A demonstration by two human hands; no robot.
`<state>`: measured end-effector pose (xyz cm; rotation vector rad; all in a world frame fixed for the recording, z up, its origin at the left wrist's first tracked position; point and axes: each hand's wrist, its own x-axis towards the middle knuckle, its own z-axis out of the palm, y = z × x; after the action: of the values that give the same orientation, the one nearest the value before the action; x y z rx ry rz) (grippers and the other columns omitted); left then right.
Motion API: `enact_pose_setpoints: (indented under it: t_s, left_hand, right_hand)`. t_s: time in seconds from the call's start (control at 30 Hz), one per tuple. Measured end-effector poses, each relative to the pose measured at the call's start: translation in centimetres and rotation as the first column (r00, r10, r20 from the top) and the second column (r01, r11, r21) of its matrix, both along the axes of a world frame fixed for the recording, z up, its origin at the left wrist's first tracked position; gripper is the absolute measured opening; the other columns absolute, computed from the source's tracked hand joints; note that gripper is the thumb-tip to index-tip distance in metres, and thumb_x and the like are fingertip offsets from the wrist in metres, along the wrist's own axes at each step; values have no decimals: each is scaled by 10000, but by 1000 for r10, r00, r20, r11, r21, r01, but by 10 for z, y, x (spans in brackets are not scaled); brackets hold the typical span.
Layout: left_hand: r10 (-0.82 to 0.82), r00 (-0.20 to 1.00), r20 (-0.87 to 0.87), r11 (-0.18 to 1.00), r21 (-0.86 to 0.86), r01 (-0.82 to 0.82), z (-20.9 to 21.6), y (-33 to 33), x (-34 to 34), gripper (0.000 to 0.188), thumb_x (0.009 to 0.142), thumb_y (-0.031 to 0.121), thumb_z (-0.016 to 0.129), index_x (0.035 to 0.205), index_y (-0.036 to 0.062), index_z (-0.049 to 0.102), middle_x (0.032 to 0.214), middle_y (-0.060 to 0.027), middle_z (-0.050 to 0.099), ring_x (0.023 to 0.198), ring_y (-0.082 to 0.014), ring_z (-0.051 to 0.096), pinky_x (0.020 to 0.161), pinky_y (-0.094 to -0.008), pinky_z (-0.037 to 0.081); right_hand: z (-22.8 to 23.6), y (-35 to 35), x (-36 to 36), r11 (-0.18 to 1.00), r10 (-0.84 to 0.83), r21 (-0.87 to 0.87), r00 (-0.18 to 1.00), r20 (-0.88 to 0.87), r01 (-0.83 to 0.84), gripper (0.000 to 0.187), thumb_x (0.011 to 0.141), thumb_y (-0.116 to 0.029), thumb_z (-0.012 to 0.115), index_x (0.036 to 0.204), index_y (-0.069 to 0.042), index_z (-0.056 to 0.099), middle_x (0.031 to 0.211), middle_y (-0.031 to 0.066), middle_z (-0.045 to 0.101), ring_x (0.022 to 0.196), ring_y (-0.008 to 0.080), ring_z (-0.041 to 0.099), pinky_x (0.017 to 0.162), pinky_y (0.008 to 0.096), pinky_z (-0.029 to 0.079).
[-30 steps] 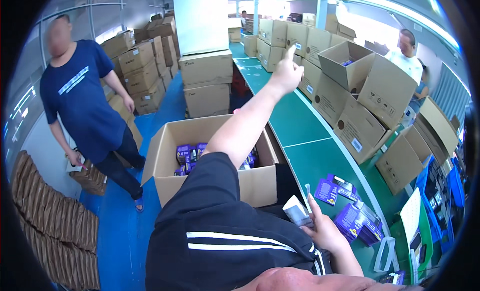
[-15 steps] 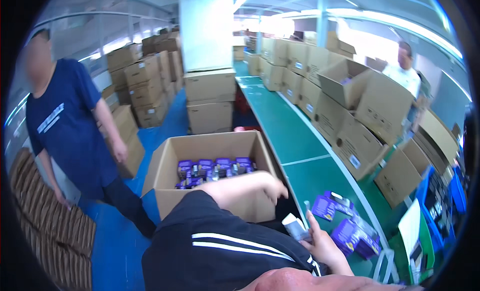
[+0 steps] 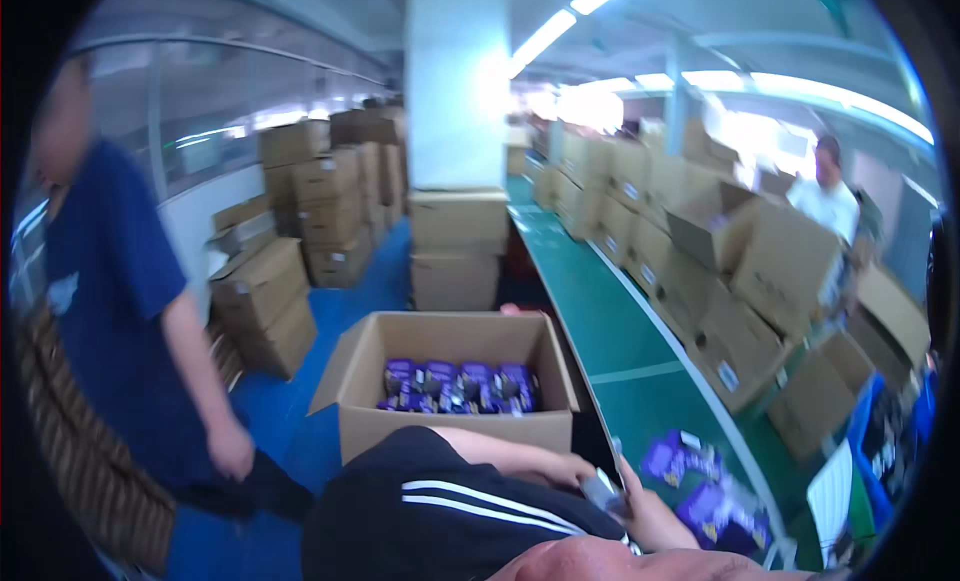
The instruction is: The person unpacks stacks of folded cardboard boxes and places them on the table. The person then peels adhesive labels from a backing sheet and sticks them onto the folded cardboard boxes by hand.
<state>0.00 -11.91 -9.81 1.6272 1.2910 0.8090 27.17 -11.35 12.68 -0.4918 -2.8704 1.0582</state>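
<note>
My right hand (image 3: 655, 519) is closed around a small white-and-grey piece (image 3: 602, 489), too blurred to name, near the table's edge. My left hand (image 3: 568, 469) reaches across from the left, its fingers closed at the near end of that same piece. Beyond my left forearm stands an open cardboard box (image 3: 455, 436) holding rows of purple packages (image 3: 460, 381). To the right of my right hand, more purple packages (image 3: 680, 457) lie on the green table, some with clear plastic over them.
A long green table (image 3: 600, 326) runs away from me, lined with cardboard boxes (image 3: 740, 356) along its right side. One person in a dark blue shirt (image 3: 115, 241) stands at left, near stacked flattened cardboard (image 3: 90, 461). Another in white (image 3: 825, 206) is across the table. Blue bins (image 3: 880, 451) stand at right.
My left hand has come from beside the open box down to the white-and-grey piece in my right hand. The view has shifted, and the person in blue has moved nearer.
</note>
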Motion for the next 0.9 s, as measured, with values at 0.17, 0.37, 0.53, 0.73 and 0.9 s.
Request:
enact_pose_setpoints:
  t_s: [0.17, 0.37, 0.53, 0.73, 0.9]
  left_hand:
    - [71, 997, -18, 965, -250, -73, 31, 1, 10, 281, 829, 155, 662, 1096, 85, 714, 996, -42, 727, 877, -187, 648, 833, -312, 494]
    - [-105, 993, 60, 962, -247, 116, 27, 21, 17, 334, 891, 30, 596, 1216, 48, 674, 1141, -56, 705, 1028, -185, 632, 953, -298, 466]
    - [-187, 979, 86, 897, -391, 206, 30, 26, 23, 428, 908, 39, 592, 1333, 25, 543, 1194, -112, 664, 1090, -206, 611, 973, -328, 466]
    - [-585, 655, -478, 783, -544, 302, 160, 39, 40, 465, 859, 222, 690, 1290, 77, 598, 1153, -188, 669, 1020, -312, 648, 875, -376, 503]
    - [-549, 721, -424, 820, -104, 563, 197, 38, 57, 422, 846, 240, 699, 1222, 59, 636, 1092, -175, 679, 975, -311, 653, 834, -369, 506]
  right_hand:
    - [9, -1, 2, 998, -38, -39, 999, 26, 39, 923, 834, -39, 679, 1572, -85, 127, 1085, 219, 657, 833, 376, 655, 716, 412, 502]
    - [0, 5, 39, 972, -233, -22, 971, -45, 232, 908, 822, -55, 672, 1567, -87, 154, 1117, 291, 649, 908, 422, 668, 759, 438, 517]
    - [-1, 13, 57, 951, -299, -74, 954, 11, 299, 866, 831, -40, 622, 1563, -83, 159, 922, 271, 665, 751, 410, 654, 660, 448, 485]
    - [-12, 15, 61, 939, -344, -32, 937, -57, 343, 872, 836, -14, 594, 1565, -57, 117, 818, 241, 645, 667, 375, 619, 628, 422, 472]
    - [-2, 9, 39, 926, -370, -64, 928, 47, 372, 871, 845, -12, 587, 1566, -53, 101, 834, 234, 651, 681, 370, 625, 637, 411, 472]
